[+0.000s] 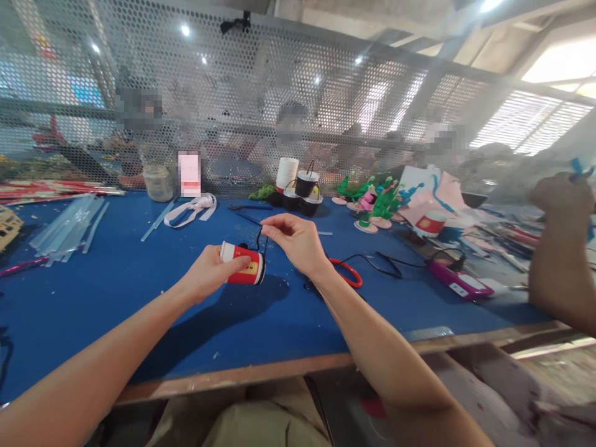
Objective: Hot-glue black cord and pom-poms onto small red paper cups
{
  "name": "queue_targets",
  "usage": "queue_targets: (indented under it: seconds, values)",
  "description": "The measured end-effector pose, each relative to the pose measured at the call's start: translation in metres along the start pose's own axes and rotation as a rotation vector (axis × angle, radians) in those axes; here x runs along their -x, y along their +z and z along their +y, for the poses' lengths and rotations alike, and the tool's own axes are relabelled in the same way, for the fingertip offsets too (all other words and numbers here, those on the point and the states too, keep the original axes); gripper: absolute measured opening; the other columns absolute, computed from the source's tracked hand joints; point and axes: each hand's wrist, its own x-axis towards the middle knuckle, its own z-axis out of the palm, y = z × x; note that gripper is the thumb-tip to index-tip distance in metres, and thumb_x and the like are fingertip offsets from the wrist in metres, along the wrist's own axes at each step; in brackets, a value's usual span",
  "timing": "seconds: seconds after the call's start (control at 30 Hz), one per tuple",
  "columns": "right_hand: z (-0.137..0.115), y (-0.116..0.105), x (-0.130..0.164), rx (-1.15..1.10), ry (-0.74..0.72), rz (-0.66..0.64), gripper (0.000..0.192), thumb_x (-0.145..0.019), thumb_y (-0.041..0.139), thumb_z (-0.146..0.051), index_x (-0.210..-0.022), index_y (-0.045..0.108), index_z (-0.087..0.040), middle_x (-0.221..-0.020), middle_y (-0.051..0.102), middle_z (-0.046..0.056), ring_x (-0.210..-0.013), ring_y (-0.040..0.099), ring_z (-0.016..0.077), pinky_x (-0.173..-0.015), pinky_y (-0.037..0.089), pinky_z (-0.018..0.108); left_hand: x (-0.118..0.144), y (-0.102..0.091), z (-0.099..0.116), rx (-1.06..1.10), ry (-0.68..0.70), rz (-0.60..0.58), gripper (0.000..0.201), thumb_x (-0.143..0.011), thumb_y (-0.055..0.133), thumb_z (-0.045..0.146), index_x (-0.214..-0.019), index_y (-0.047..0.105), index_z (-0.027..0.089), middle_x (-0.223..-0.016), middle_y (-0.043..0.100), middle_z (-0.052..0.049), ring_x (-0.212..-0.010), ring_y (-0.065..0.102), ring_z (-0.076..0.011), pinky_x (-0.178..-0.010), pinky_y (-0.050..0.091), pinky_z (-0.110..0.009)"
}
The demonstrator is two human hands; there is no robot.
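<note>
At the back of the blue tabletop (139, 323), against the mesh, I see a stack of white cups (287, 172) beside black cups (307, 184) with wire-like handles, and a cloudy jar (158, 183) whose contents I can't make out. The inside of the red paper cup (246, 253) is turned from view, and the left hand (209, 273) covers part of its side, fingers wrapped round it with the thumb across. Held tilted sideways above the table, that cup shows a yellow label and a black end, where the right hand (298, 242) pinches black cord (259, 239) between closed thumb and forefinger.
</note>
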Motion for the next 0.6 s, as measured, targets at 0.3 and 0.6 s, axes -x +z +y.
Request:
queue_targets:
  seconds: [0.3, 0.6]
  values:
    - [0.0027, 0.0032, 0.0006, 0.029, 0.004, -0.016, 0.01, -0.068, 0.062, -0.026, -0.073, 0.065, -0.018, -0.07, 0.066, 0.001, -0.063, 0.058, 0.0118, -0.064, 0.046, 0.025, 0.0036, 0.0022, 0.0003, 0.002, 0.031, -0.007, 0.018, -0.053, 0.071, 0.027, -0.062, 0.065, 0.012, -0.055, 0.065, -0.001, -0.049, 0.055, -0.0114, -0.051, 0.043, -0.023]
    - [0.0065, 0.0049, 0.002, 0.037, 0.03, -0.051, 0.011, -0.068, 0.061, -0.025, -0.074, 0.065, -0.017, -0.069, 0.067, 0.002, -0.062, 0.059, 0.012, -0.062, 0.046, 0.025, 0.006, 0.0036, 0.0015, -0.007, 0.067, 0.008, 0.015, -0.054, 0.069, 0.025, -0.063, 0.067, 0.013, -0.056, 0.065, 0.0, -0.05, 0.055, -0.0102, -0.052, 0.045, -0.02]
